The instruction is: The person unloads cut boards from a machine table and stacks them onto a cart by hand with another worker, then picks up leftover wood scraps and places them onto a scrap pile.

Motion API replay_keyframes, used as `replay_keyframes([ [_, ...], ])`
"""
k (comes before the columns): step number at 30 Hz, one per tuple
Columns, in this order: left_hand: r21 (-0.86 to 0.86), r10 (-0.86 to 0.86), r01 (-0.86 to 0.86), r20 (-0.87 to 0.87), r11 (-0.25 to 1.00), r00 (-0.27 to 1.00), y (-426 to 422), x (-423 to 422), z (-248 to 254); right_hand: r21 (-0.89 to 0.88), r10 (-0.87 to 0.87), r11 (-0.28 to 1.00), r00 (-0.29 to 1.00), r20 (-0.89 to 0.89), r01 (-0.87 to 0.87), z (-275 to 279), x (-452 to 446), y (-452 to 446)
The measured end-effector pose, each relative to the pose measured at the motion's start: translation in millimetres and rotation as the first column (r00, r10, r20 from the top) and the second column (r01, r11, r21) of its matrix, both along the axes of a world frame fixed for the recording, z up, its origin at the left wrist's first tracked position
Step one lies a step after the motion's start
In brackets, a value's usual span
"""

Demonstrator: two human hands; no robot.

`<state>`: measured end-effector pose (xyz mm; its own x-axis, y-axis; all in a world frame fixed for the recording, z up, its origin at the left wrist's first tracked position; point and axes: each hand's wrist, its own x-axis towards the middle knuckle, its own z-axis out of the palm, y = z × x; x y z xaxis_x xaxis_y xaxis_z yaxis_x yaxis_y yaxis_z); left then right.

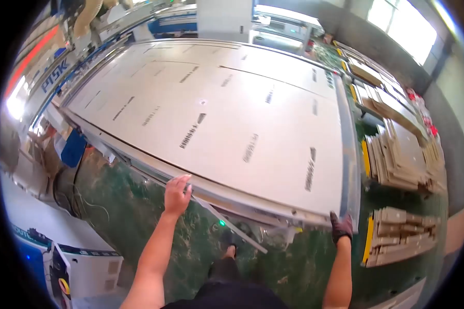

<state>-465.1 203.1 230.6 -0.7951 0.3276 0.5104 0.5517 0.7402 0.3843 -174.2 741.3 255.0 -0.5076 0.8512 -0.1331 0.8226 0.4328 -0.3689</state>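
Observation:
A large pale board with dark printed marks and several thin dark lines lies flat on a machine table. My bare left hand is at the near long edge, left of the middle. Its fingers reach to the edge and its thumb stands apart from them. My right hand, in a dark glove, rests at the near right corner, thumb toward the board and fingers apart. A narrow pale strip slants down to the right from beside my left hand; whether they touch is unclear.
Stacks of cut panels and a lower pile of narrow pieces stand on the right. A white cabinet is at lower left. Machine equipment lies beyond the board. A cable trails over the green floor.

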Motion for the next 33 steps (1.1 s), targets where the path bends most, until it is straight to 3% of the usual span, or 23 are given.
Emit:
replay_keyframes([
  [4, -0.044, -0.133, 0.129, -0.108, 0.991, 0.985, 8.2, -111.7, -10.1, -0.068, -0.05, 0.996, 0.999, 0.002, 0.05, -54.5, -63.2, 32.2],
  [6, -0.031, -0.166, 0.163, -0.132, 0.986, 0.977, 13.5, -145.2, -20.3, 0.018, -0.194, 0.981, 0.956, 0.221, 0.195, -38.5, -97.9, 13.9],
  [9, -0.035, -0.149, 0.146, -0.135, 0.989, 0.979, 8.9, -146.6, -18.7, 0.042, -0.387, 0.922, 0.903, 0.187, 0.386, -27.0, -126.5, 2.8],
  [11, -0.018, -0.154, 0.153, -0.123, 0.988, 0.98, 2.7, -147.3, -19.3, -0.004, -0.375, 0.926, 0.92, 0.116, 0.378, -113.6, -80.7, 90.2],
  [13, 0.027, -0.128, 0.132, -0.119, 0.991, 0.985, 2.9, -152.0, -17.5, -0.08, -0.326, 0.942, 0.945, 0.029, 0.327, -116.9, -94.3, 104.6],
  [16, 0.055, -0.141, 0.148, -0.117, 0.987, 0.983, -1.9, -154.8, -25.3, -0.459, -0.355, 0.865, 0.893, -0.275, 0.202, -97.9, -94.9, 104.1],
  [20, 0.107, -0.132, 0.144, -0.118, 0.984, 0.984, -4.3, -156.1, -15.9, -0.622, -0.51, 0.727, 0.836, -0.204, 0.291, -75.9, -121.7, 87.3],
  [28, 0.229, -0.053, 0.094, -0.18, 0.969, 0.982, -6.8, -144.7, -26.4, -0.734, -0.572, 0.597, 0.814, -0.105, 0.325, -68.1, -113.7, 84.0],
  [31, 0.415, 0.167, -0.088, -0.157, 0.906, 0.973, -2.2, -145.3, -40.7, -0.778, -0.574, 0.553, 0.813, -0.096, 0.298, -68.3, -92.5, 98.9],
  [33, 0.536, 0.52, -0.403, -0.08, 0.742, 0.85, -2.3, -146.8, -33.2, -0.795, -0.574, 0.548, 0.808, -0.133, 0.259, -65.3, -78.7, 108.0],
])
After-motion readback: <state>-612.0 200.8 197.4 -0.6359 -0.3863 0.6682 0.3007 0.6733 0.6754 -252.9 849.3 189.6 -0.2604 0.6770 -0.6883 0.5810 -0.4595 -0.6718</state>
